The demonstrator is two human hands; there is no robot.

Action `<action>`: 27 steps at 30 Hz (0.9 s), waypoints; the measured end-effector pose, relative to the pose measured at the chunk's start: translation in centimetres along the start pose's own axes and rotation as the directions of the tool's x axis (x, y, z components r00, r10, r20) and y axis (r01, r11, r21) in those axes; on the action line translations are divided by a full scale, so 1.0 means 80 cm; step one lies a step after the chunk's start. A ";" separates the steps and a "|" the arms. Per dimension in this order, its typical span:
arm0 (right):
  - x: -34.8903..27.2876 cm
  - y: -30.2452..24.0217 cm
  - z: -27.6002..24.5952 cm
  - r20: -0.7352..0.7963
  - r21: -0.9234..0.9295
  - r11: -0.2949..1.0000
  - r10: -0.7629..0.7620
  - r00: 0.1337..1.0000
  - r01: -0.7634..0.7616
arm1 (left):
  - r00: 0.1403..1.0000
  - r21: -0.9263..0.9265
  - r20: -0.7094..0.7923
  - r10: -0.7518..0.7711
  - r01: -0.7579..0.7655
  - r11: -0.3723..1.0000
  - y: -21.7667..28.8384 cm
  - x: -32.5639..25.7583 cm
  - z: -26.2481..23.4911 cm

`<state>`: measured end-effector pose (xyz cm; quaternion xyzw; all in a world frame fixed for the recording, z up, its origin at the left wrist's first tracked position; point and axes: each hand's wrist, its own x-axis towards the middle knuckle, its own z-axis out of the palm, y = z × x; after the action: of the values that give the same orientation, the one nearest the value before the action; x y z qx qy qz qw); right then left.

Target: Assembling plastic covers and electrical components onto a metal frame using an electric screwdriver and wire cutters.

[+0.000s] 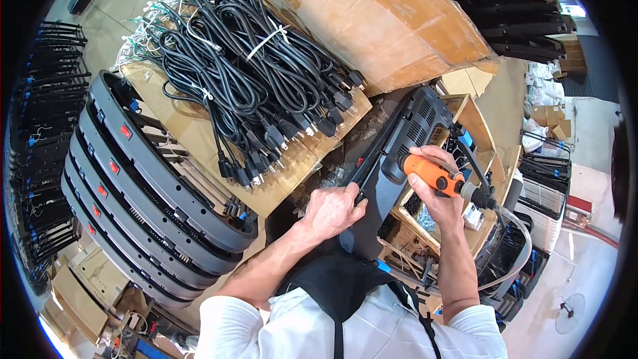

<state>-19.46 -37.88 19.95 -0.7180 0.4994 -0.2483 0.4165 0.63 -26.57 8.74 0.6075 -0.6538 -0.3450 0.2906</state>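
Observation:
In front of me lies a dark grey plastic housing point(380, 216) with vent slots and a small red part on its edge, set at a slant. My left hand point(332, 211) is closed on the housing's near-left edge, fingers curled over it. Wrapped in my right hand point(438, 206) is an orange handheld power tool point(430, 174) with a black and grey tail end. Its front end points at the housing's vented side and its tip is hidden. A clear hose point(530, 246) runs from the tool's tail and loops down to the right.
Bundled black power cords point(252, 73) with plugs lie on cardboard point(312, 171) at the upper left. Behind stands a large cardboard sheet point(392, 20). Curved grey covers point(159, 186) with red switches are stacked at left. A wooden bin point(475, 126) with small parts sits at right.

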 end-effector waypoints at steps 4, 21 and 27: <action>0.004 0.004 0.007 -0.034 0.011 1.000 0.014 0.999 -0.014 | 0.999 -0.003 0.019 0.030 -0.030 1.000 -0.012 0.003 0.003; 0.008 0.003 0.008 0.003 0.022 0.996 0.082 0.997 -0.082 | 0.996 -0.025 0.062 -0.061 0.063 0.998 -0.026 -0.007 0.001; 0.007 0.001 0.013 0.034 0.042 0.993 0.109 0.993 -0.111 | 0.990 -0.112 -0.073 -0.121 0.112 0.987 -0.039 -0.064 0.007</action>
<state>-18.51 -38.03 19.36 -0.6839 0.5262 -0.2244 0.4528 2.50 -21.52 6.10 0.6415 -0.5856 -0.3714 0.3280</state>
